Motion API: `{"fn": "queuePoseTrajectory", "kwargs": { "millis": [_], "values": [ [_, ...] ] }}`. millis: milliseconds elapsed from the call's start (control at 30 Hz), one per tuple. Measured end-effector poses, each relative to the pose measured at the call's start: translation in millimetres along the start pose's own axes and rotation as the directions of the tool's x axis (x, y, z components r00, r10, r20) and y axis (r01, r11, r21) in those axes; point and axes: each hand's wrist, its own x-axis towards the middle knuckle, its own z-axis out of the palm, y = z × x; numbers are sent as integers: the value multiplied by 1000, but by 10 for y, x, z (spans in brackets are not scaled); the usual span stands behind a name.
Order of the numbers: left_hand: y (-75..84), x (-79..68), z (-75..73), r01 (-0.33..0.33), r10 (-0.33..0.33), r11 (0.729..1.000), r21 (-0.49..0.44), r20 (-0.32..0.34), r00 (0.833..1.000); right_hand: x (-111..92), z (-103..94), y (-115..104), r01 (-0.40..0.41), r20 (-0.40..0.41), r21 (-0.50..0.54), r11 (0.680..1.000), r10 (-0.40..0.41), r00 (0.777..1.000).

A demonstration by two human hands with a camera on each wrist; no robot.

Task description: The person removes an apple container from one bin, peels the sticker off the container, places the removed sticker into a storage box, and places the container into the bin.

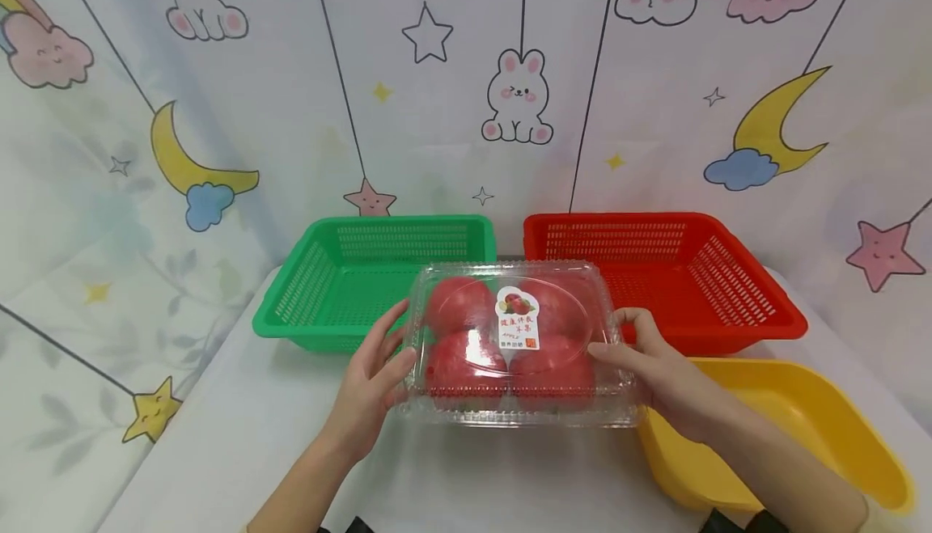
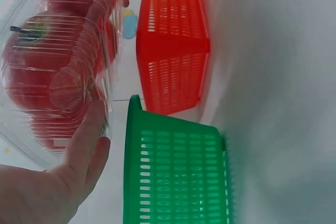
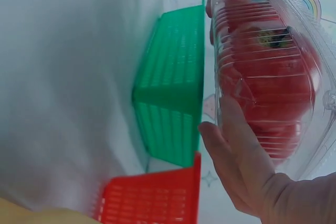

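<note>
A clear plastic clamshell box (image 1: 524, 419) is held up above the table in both hands. Red apples (image 1: 466, 367) fill it, and a white label (image 1: 518, 331) with a fruit picture is on the lid. My left hand (image 1: 367, 383) grips the box's left side, thumb near the front and fingers along the side wall. On the opposite side my right hand (image 1: 658, 375) grips it in the same way, thumb over the lid's edge. Both wrist views show fingers against the ribbed side walls, with the box raised beside the baskets.
Behind the box stand a green basket (image 1: 291, 324) at left and a red basket (image 1: 757, 327) at right. A yellow tray (image 1: 801, 420) lies at right, partly under the right forearm. White cloth covers the table (image 1: 240, 436); a patterned curtain (image 1: 451, 153) hangs behind.
</note>
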Motion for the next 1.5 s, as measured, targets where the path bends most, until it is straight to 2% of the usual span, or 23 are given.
{"fn": "queuePoseTrajectory", "kwargs": {
  "millis": [267, 500, 700, 767, 1000, 1100, 1333, 1500],
  "values": [
    [-108, -324, -67, 43, -43, 999, -2, -3, 999, -160, 132, 151, -83, 21, -116, 990, 86, 996],
    [-258, -447, -146, 68, -68, 998, -1, 27, 997, -221, 199, 267, -132, 16, -195, 972, 138, 990],
    [-331, -456, -193, 136, -131, 990, -37, 120, 984, -204, 225, 387, -166, 35, -158, 973, 174, 984],
    [-355, -447, -213, 155, -149, 987, -35, 130, 980, -186, 244, 433, -195, 22, -143, 970, 200, 980],
    [-495, -427, -249, 234, -236, 972, 26, 111, 965, -139, 290, 615, -208, -3, -102, 973, 209, 978],
    [-530, -436, -242, 272, -276, 961, 55, 96, 956, -125, 299, 679, -237, -10, -97, 967, 237, 971],
    [-554, -420, -216, 295, -305, 946, 133, 57, 951, -118, 337, 739, -273, -25, -71, 959, 272, 962],
    [-562, -396, -205, 311, -323, 939, 146, 61, 945, -132, 344, 673, -270, -61, -126, 955, 264, 962]
  ]
}}
